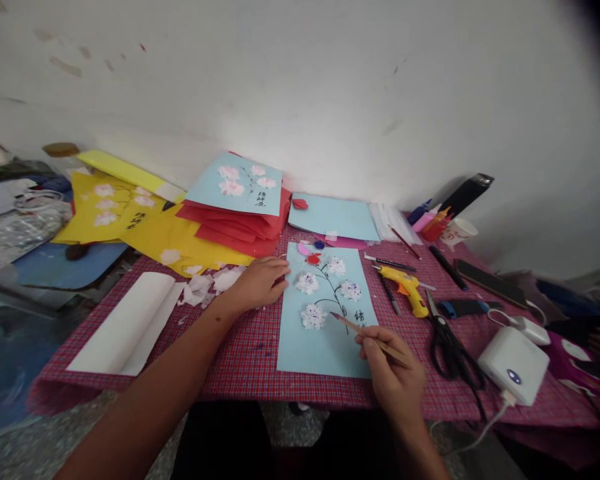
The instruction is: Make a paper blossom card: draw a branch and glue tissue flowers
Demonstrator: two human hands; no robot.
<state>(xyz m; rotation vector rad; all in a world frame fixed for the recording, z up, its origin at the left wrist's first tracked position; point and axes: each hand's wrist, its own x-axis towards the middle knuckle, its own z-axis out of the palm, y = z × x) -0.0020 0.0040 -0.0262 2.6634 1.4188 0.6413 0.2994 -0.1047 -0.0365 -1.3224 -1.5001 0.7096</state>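
At a checked-cloth table, a person's right hand pinches a paintbrush over a light-blue sheet lying at 12 o'clock, straight ahead, while the left hand rests loosely splayed, apparently gripping nothing, at the sheet's 10 o'clock edge. The brush's dark tip sits just beside the nearest white blossom; whether it touches paper cannot be told. An unsteady wrist or overloaded bristles could streak or drip colour onto bare blue, and the right hand, close by the black lettering between 3 and 4 o'clock, could smudge it if damp. With so light a left hand, the sheet might slip. The brush points to about 10 o'clock, its long axis running back toward 4; the sheet's runs roughly 12 to 6.
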